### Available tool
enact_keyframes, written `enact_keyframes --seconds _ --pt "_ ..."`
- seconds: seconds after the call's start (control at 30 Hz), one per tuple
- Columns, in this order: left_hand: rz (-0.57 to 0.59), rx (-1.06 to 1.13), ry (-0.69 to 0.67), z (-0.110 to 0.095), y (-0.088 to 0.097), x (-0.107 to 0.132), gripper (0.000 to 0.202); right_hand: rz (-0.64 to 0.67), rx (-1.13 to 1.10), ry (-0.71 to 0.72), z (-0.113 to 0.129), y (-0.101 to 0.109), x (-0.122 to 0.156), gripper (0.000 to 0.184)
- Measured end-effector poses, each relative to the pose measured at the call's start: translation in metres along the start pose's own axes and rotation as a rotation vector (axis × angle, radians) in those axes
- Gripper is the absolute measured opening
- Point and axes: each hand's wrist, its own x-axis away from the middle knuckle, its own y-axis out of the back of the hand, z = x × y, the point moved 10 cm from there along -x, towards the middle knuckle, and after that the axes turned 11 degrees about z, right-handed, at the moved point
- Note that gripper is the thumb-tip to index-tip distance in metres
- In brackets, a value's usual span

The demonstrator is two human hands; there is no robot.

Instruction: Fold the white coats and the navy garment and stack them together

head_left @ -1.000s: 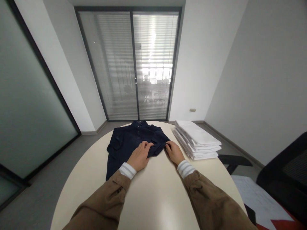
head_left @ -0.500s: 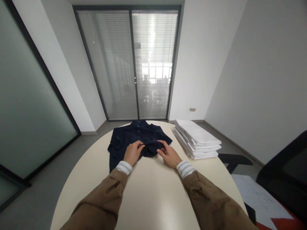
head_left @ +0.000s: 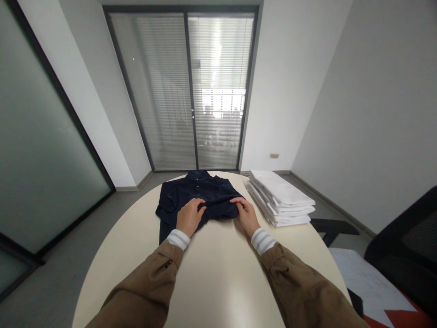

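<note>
A dark navy shirt lies on the far half of a round cream table, collar pointing away from me. My left hand pinches the folded near edge of the shirt at its middle. My right hand grips the same folded edge at the shirt's right side, fingers curled onto the cloth. The shirt's right part is folded over; its lower left part hangs toward me past my left hand. Both arms wear brown sleeves with striped cuffs.
A stack of folded white garments sits on the table's right far side. A black chair stands at the right, with paper sheets below it. Glass doors with blinds fill the far wall.
Both hands have shifted along the shirt's near edge; the right sleeve portion was folded inward, so the shirt's right side now ends in a straighter folded edge.
</note>
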Motion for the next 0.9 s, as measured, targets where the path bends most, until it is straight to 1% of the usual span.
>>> enact_keyframes --seconds 0.07,0.13,0.17,0.2,0.27,0.3,0.33,0.37,0.4,0.5,0.53,0.6,0.67,0.73,0.8,0.9 --pt "-0.019 -0.069 -0.021 -0.007 0.004 0.003 0.013 -0.009 -0.107 -0.05 -0.007 0.002 -0.001 0.038" --pt "-0.015 -0.138 -0.034 -0.014 0.006 0.005 0.01 0.034 -0.212 -0.081 -0.009 -0.005 0.0 0.048" --pt "0.006 -0.167 -0.044 -0.017 0.004 0.005 0.011 0.071 -0.24 -0.074 -0.006 -0.01 0.0 0.057" --pt "0.032 -0.191 -0.057 -0.02 0.001 0.005 0.014 0.116 -0.248 -0.052 -0.001 -0.016 0.001 0.07" --pt "0.087 -0.227 -0.093 -0.026 -0.007 0.006 0.016 0.212 -0.206 0.002 0.01 -0.028 0.005 0.1" --pt "0.108 -0.242 -0.11 -0.028 -0.01 0.007 0.015 0.265 -0.16 0.026 0.015 -0.035 0.008 0.111" --pt "0.126 -0.257 -0.124 -0.03 -0.014 0.008 0.013 0.308 -0.106 0.048 0.019 -0.039 0.01 0.116" --pt "0.148 -0.272 -0.132 -0.031 -0.018 0.009 0.016 0.335 -0.046 0.068 0.023 -0.042 0.012 0.116" --pt "0.178 -0.284 -0.136 -0.03 -0.023 0.01 0.023 0.351 0.021 0.081 0.025 -0.043 0.014 0.111" --pt "0.277 -0.3 -0.138 -0.027 -0.035 0.013 0.048 0.374 0.217 0.073 0.024 -0.042 0.016 0.089" --pt "0.299 -0.304 -0.141 -0.026 -0.038 0.014 0.052 0.372 0.26 0.061 0.022 -0.041 0.016 0.081" --pt "0.323 -0.323 -0.146 -0.025 -0.039 0.016 0.052 0.335 0.291 0.048 0.019 -0.036 0.013 0.07" --pt "0.331 -0.344 -0.133 -0.022 -0.037 0.015 0.049 0.264 0.258 0.067 0.019 -0.028 0.009 0.064" --pt "0.327 -0.336 -0.115 -0.018 -0.03 0.013 0.046 0.208 0.194 0.095 0.018 -0.022 0.005 0.06" --pt "0.308 -0.308 -0.099 -0.013 -0.019 0.01 0.042 0.139 0.128 0.103 0.015 -0.014 0.001 0.055" --pt "0.263 -0.309 -0.052 -0.004 -0.003 0.004 0.037 -0.016 -0.037 0.08 0.004 0.006 -0.002 0.047"
